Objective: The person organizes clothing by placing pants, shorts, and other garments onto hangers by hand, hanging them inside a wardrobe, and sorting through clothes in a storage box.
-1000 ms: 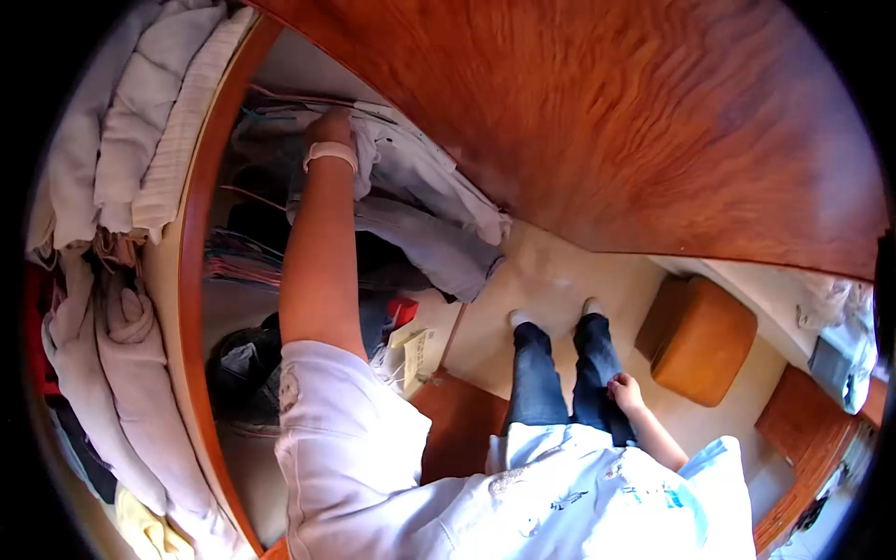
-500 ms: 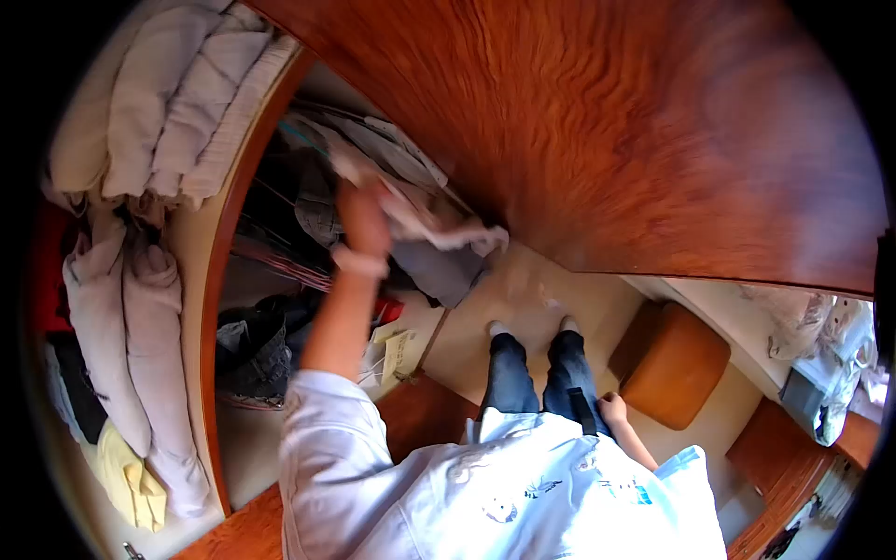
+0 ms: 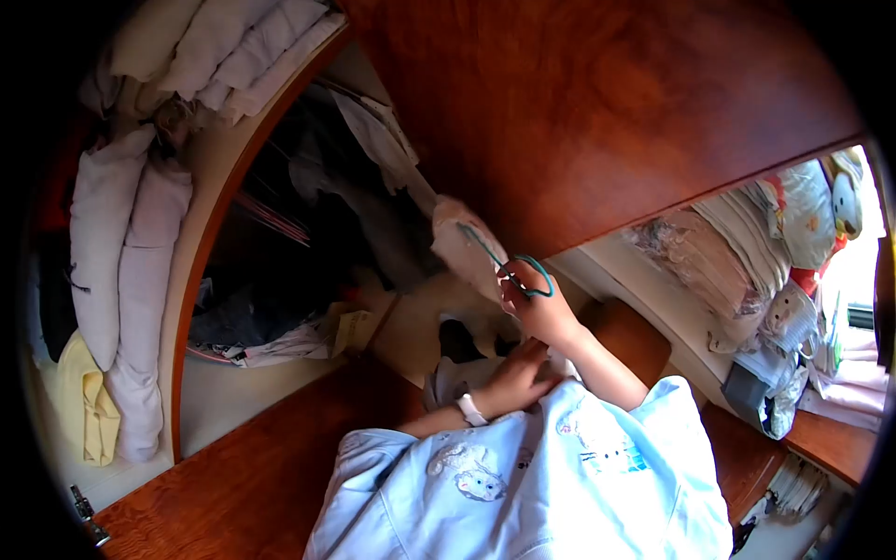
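Seen on my feed, the R hand (image 3: 539,297) is just below the lower edge of the wood-grain door (image 3: 569,103), w/ its fingers closed on a teal hanger (image 3: 483,246). The hanger is tilted; its thin line runs from the R hand up-left toward the door's lower L end. A pale garment (image 3: 457,245) is on it, bunched near that same end of the door.

I've got the L hand (image 3: 511,385) further below the door, beneath the R hand & close to the R wrist, palm side turned away from me. Its fingertips are partly hidden, so can't tell if they pinch any cloth. A white wristband (image 3: 471,409) is on that wrist. Both hands are in front of the light-blue printed shirt (image 3: 532,476), well below the door.

L of the door I see the open wardrobe compartment (image 3: 219,406), dark inside, w/ hung clothes (image 3: 373,140) up close to the door & a dark clothes pile (image 3: 243,308) lower down. Far L of the door: rolled pale cloths (image 3: 103,243) plus a yellow cloth (image 3: 86,401).

Below the door, R side, is a brown stool (image 3: 635,341), partly hidden & dim. Shelf stacks of folded cloths (image 3: 737,243) sit under the door's R end.
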### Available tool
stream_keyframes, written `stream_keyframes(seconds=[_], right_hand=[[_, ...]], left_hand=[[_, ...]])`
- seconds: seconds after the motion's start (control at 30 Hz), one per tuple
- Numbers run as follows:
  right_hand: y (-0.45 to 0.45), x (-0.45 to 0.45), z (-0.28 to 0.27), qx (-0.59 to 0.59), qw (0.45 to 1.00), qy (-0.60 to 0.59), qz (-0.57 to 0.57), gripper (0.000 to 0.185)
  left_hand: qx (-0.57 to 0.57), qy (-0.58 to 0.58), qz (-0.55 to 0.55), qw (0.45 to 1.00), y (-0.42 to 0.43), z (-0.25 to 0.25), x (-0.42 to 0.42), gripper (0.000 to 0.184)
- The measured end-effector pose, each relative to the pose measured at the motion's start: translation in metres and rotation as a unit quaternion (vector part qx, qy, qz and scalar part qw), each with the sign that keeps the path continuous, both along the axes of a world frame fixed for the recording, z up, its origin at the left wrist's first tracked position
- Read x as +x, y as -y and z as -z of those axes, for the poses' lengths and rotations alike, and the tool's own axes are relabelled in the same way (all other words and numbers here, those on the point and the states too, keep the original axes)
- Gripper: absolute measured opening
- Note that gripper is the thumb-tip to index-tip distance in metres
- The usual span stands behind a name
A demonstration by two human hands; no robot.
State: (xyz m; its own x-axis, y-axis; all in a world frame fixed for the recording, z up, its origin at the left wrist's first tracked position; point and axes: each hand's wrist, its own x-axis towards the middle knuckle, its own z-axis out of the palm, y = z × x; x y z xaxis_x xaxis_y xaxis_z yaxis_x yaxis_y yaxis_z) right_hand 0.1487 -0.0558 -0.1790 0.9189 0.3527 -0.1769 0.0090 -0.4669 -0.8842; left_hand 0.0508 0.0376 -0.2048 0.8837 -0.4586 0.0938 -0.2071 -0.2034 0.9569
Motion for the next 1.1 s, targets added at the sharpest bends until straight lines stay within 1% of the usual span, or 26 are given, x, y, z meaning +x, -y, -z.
stream_keyframes(seconds=[0.03,0.07,0.1,0.13,0.2,0.27,0.3,0.33,0.37,0.4,0.43,0.47,0.53,0.57,0.6,0.67,0.73,0.77,0.8,0.83,0.87,0.93,0.97,1.0,1.07,1.1], right_hand=[[0.005,-0.002,-0.003,0.089,0.995,-0.035,-0.026,0.018],[0.01,-0.008,-0.013,0.112,0.988,-0.103,-0.001,0.011],[0.014,-0.013,-0.021,0.118,0.985,-0.125,-0.013,0.012],[0.019,-0.02,-0.025,0.126,0.981,-0.148,-0.024,0.012],[0.027,-0.035,-0.032,0.124,0.982,-0.142,-0.028,0.017],[0.034,-0.044,-0.053,0.061,0.984,-0.146,-0.076,0.018],[0.039,-0.049,-0.055,0.034,0.99,-0.089,-0.103,0.021],[0.042,-0.051,-0.055,0.033,0.991,-0.088,-0.098,0.021],[0.044,-0.053,-0.053,0.026,0.992,-0.061,-0.105,0.021],[0.045,-0.057,-0.053,0.019,0.993,-0.037,-0.112,0.022],[0.04,-0.057,-0.068,0.002,0.986,-0.15,-0.077,0.023],[0.04,-0.059,-0.068,0.002,0.986,-0.148,-0.072,0.023],[0.039,-0.065,-0.068,-0.013,0.989,-0.142,-0.05,0.021],[0.04,-0.068,-0.07,-0.028,0.989,-0.141,-0.044,0.023],[0.042,-0.073,-0.069,-0.027,0.988,-0.143,-0.04,0.023],[0.051,-0.079,-0.066,0.001,0.99,-0.136,-0.027,0.024],[0.058,-0.081,-0.079,-0.012,0.986,-0.163,-0.013,0.024],[0.062,-0.084,-0.084,-0.024,0.982,-0.188,-0.005,0.025],[0.075,-0.091,-0.068,-0.011,0.994,-0.108,-0.014,0.023],[0.091,-0.091,-0.072,0.052,0.984,-0.164,0.041,0.024],[0.107,-0.091,-0.078,0.115,0.965,-0.217,0.093,0.025],[0.133,-0.097,-0.074,0.347,0.898,-0.153,0.225,0.023],[0.142,-0.102,-0.077,0.383,0.887,-0.09,0.24,0.021],[0.149,-0.111,-0.084,0.415,0.873,-0.033,0.253,0.019],[0.155,-0.129,-0.112,0.43,0.836,0.149,0.306,0.02],[0.165,-0.14,-0.125,0.485,0.811,0.18,0.275,0.021]], left_hand=[[-0.028,-0.032,0.033,0.999,-0.012,-0.016,0.012,0.043],[0.001,0.008,-0.069,0.998,-0.027,-0.014,0.014,0.035],[0.003,0.137,-0.209,0.968,-0.045,-0.016,0.025,0.041],[0.171,0.218,-0.372,0.886,-0.058,-0.031,0.035,0.049],[0.371,0.209,-0.461,0.778,-0.084,-0.044,0.051,0.058],[0.264,0.192,-0.368,0.871,-0.119,-0.013,0.064,0.063],[0.164,0.101,-0.315,0.929,-0.126,-0.012,0.07,0.067],[0.161,0.103,-0.31,0.931,-0.126,-0.013,0.07,0.067],[0.123,0.051,-0.193,0.972,-0.128,-0.017,0.068,0.067],[0.12,0.078,-0.127,0.981,-0.121,-0.031,0.066,0.065],[0.113,0.103,-0.06,0.986,-0.113,-0.046,0.064,0.063],[0.112,0.106,-0.055,0.987,-0.112,-0.04,0.066,0.063],[0.241,0.092,-0.182,0.949,-0.109,-0.014,0.066,0.057],[0.238,0.119,-0.208,0.941,-0.116,-0.004,0.069,0.05],[0.239,0.112,-0.193,0.945,-0.119,-0.003,0.074,0.034],[0.201,-0.007,-0.124,0.972,-0.129,-0.006,0.084,0.022],[0.112,-0.079,-0.04,0.99,-0.142,-0.002,0.088,0.02],[0.086,-0.147,0.012,0.985,-0.15,0.005,0.091,0.018],[0.06,-0.213,0.064,0.973,-0.157,0.01,0.096,0.017],[0.043,-0.273,0.097,0.956,-0.161,0.003,0.103,0.015],[0.052,-0.251,0.079,0.963,-0.169,0.02,0.104,0.016],[0.074,-0.207,0.01,0.976,-0.159,0.011,0.096,0.017],[0.101,-0.028,-0.051,0.993,-0.147,-0.001,0.088,0.022],[0.148,0.13,-0.071,0.978,-0.138,-0.011,0.087,0.018],[0.165,0.256,-0.116,0.945,-0.128,-0.039,0.079,0.01],[0.148,0.312,-0.13,0.93,-0.131,-0.043,0.074,0.009]])
